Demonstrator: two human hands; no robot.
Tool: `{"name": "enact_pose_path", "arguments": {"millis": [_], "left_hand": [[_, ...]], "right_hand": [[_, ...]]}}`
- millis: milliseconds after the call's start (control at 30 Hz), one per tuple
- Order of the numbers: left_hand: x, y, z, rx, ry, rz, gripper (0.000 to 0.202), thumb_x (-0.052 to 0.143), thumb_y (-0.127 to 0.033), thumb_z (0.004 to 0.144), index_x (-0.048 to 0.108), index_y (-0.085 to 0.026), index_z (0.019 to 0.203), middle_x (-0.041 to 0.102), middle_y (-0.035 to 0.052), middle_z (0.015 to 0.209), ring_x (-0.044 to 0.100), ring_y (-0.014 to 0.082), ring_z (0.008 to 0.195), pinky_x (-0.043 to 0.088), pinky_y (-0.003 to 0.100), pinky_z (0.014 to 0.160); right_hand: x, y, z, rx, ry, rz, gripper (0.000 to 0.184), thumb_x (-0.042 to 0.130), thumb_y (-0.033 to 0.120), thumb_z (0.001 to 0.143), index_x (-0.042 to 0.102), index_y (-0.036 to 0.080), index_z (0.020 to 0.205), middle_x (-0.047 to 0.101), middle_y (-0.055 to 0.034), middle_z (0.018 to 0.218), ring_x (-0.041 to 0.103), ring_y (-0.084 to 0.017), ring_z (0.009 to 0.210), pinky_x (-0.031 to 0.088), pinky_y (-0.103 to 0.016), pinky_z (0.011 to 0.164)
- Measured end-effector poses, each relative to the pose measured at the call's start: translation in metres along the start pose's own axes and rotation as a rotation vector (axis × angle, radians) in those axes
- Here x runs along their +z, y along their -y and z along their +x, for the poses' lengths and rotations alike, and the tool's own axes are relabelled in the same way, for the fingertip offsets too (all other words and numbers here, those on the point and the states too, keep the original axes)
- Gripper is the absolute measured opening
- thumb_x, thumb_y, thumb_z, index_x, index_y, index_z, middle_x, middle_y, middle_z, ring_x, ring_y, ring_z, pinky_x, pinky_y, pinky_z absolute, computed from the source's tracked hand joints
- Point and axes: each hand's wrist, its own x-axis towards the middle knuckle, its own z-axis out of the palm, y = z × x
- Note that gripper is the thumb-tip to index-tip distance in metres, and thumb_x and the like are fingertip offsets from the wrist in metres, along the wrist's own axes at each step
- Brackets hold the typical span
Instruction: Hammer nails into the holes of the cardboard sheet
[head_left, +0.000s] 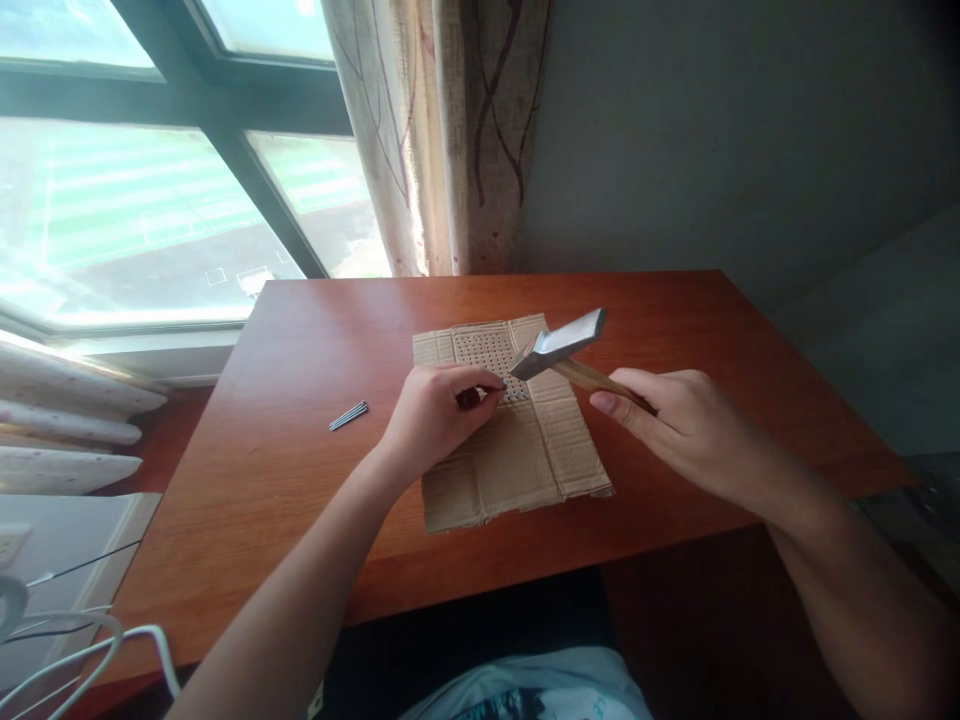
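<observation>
My left hand (pixel 442 410) is closed in a pinch over a small board with rows of holes (pixel 480 347). Only a dark bit of the nail between its thumb and forefinger shows; the fingers cover the rest. In my right hand (pixel 675 420) is a hammer (pixel 562 345), gripped by its wooden handle with the thumb along it. The steel head is raised just right of the left fingertips, apart from them. Under the holed board lies a creased sheet of cardboard (pixel 517 455). A small bundle of nails (pixel 349 416) rests on the table, left of my left hand.
The reddish wooden table (pixel 300 340) has its front edge close to my body. Behind it hang a patterned curtain (pixel 442 130) and a grey wall (pixel 675 130). A window (pixel 150 200) is at the left, with white cables (pixel 142 635) at lower left.
</observation>
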Motion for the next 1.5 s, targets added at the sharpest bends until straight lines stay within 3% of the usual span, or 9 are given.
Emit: {"name": "enact_pose_path", "arguments": {"millis": [267, 767, 967, 1133, 1333, 1500], "left_hand": [[0.000, -0.002, 0.000, -0.017, 0.012, 0.001, 0.008, 0.066, -0.015, 0.081, 0.073, -0.017, 0.079, 0.069, -0.0016, 0.068, 0.056, 0.0075, 0.055, 0.043, 0.018, 0.055], [-0.001, -0.001, 0.001, -0.016, 0.043, 0.005, 0.010, 0.065, -0.013, 0.080, 0.073, -0.018, 0.079, 0.072, -0.0022, 0.071, 0.059, 0.0081, 0.058, 0.045, 0.019, 0.059], [0.000, -0.001, 0.001, -0.015, 0.042, 0.024, 0.010, 0.064, -0.014, 0.080, 0.073, -0.018, 0.078, 0.070, -0.0010, 0.069, 0.059, 0.0092, 0.058, 0.044, 0.020, 0.056], [0.000, -0.001, 0.001, -0.018, 0.048, 0.018, 0.010, 0.065, -0.013, 0.079, 0.073, -0.018, 0.078, 0.070, -0.0023, 0.070, 0.057, 0.0079, 0.057, 0.044, 0.019, 0.057], [-0.001, -0.001, 0.002, -0.020, 0.079, 0.050, 0.009, 0.064, -0.015, 0.080, 0.072, -0.017, 0.076, 0.067, -0.0013, 0.068, 0.056, 0.0090, 0.058, 0.042, 0.020, 0.055], [0.000, 0.000, 0.001, -0.045, 0.073, 0.049, 0.009, 0.064, -0.017, 0.081, 0.073, -0.019, 0.080, 0.071, -0.0009, 0.073, 0.058, 0.0097, 0.060, 0.044, 0.021, 0.058]], "right_hand": [[-0.004, 0.020, 0.002, -0.009, 0.051, -0.047, 0.044, 0.041, 0.050, 0.100, 0.040, 0.022, 0.067, 0.046, 0.0043, 0.055, 0.043, -0.010, 0.048, 0.028, -0.027, 0.050], [-0.002, 0.019, 0.003, 0.005, -0.016, -0.063, 0.046, 0.041, 0.051, 0.100, 0.037, 0.022, 0.065, 0.044, 0.0045, 0.051, 0.040, -0.010, 0.045, 0.026, -0.027, 0.050], [0.001, 0.021, 0.000, 0.003, 0.035, -0.050, 0.043, 0.042, 0.048, 0.100, 0.039, 0.021, 0.067, 0.048, 0.0042, 0.054, 0.043, -0.010, 0.048, 0.027, -0.026, 0.051], [0.000, 0.024, -0.001, 0.003, -0.011, -0.031, 0.044, 0.042, 0.048, 0.101, 0.036, 0.022, 0.065, 0.043, 0.0047, 0.051, 0.041, -0.010, 0.045, 0.026, -0.027, 0.050], [0.006, 0.023, 0.000, 0.022, 0.064, -0.051, 0.043, 0.040, 0.049, 0.101, 0.037, 0.022, 0.068, 0.048, 0.0031, 0.055, 0.042, -0.011, 0.049, 0.026, -0.028, 0.052], [0.003, 0.022, 0.000, 0.028, 0.020, -0.027, 0.044, 0.041, 0.050, 0.100, 0.037, 0.022, 0.067, 0.046, 0.0034, 0.054, 0.043, -0.011, 0.048, 0.027, -0.027, 0.051]]}}
